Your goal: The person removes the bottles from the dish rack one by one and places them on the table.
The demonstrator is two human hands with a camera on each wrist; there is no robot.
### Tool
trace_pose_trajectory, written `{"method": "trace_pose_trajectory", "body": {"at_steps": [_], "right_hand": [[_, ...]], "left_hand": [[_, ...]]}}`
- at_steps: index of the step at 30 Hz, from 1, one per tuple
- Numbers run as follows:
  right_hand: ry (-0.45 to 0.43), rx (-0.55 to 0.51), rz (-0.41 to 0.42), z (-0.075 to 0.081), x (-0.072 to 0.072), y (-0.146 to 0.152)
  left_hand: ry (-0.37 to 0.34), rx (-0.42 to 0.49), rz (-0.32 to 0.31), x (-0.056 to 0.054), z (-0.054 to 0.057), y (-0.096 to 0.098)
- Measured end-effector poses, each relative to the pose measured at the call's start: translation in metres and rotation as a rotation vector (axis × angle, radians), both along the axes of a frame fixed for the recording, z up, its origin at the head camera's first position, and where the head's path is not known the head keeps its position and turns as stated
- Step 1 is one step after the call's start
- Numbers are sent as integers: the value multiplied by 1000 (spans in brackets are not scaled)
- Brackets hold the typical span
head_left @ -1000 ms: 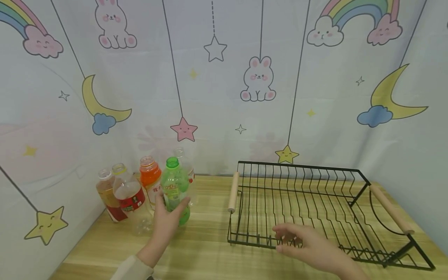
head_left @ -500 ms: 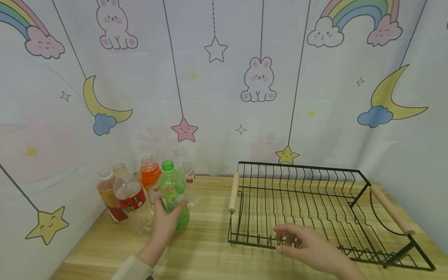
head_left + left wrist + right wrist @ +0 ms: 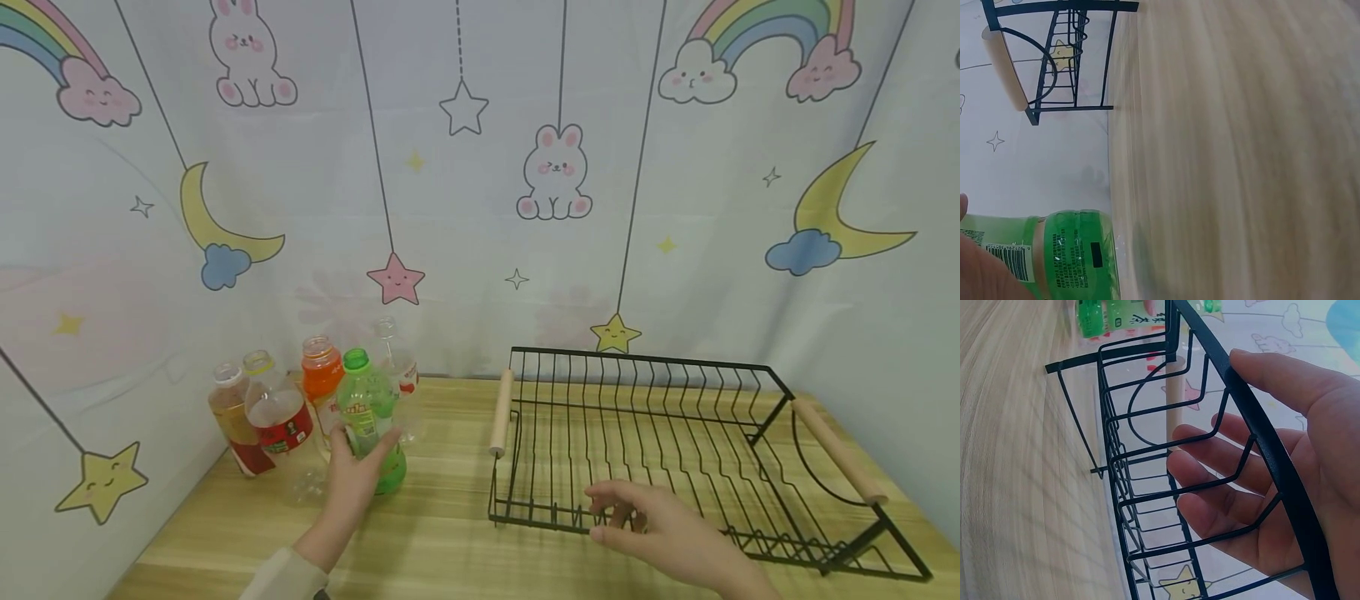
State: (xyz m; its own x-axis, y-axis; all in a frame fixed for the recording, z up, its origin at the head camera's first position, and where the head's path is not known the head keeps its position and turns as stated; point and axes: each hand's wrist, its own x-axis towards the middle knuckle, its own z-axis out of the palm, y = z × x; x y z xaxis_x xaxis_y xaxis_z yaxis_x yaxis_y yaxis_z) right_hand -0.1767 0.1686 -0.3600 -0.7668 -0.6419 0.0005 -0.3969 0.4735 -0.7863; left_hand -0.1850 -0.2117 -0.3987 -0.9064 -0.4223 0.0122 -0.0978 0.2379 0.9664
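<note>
My left hand [image 3: 354,477] grips a green plastic bottle [image 3: 367,404] around its lower middle, thumb on the right side. The bottle has no cap and leans slightly left in the head view. In the left wrist view its green base [image 3: 1082,256] is close to the tabletop; whether it touches, I cannot tell. My right hand [image 3: 663,529] hovers at the front edge of a black wire dish rack [image 3: 630,421], fingers loosely bent and holding nothing. In the right wrist view the thumb tip appears by the rack's black bar [image 3: 1260,425]; contact is unclear.
Left of the green bottle stand a bottle with a red label [image 3: 279,425], an orange-topped bottle [image 3: 321,379] and a brownish bottle [image 3: 238,421]. A clear bottle [image 3: 405,375] is behind it. The rack has wooden handles [image 3: 502,412]. A printed curtain [image 3: 465,208] hangs behind the wooden table [image 3: 442,533].
The green bottle's neck has shifted a little left and down, showing more of the clear bottle behind. Its base has come slightly lower. The right hand has hardly moved.
</note>
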Motion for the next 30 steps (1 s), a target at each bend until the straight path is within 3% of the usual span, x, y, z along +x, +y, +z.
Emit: {"method": "trace_pose_trajectory", "body": {"at_steps": [30], "right_hand": [[-10,19,-14,1,0,-1]], "left_hand": [[61,10,35,-4,-13,-4]]}}
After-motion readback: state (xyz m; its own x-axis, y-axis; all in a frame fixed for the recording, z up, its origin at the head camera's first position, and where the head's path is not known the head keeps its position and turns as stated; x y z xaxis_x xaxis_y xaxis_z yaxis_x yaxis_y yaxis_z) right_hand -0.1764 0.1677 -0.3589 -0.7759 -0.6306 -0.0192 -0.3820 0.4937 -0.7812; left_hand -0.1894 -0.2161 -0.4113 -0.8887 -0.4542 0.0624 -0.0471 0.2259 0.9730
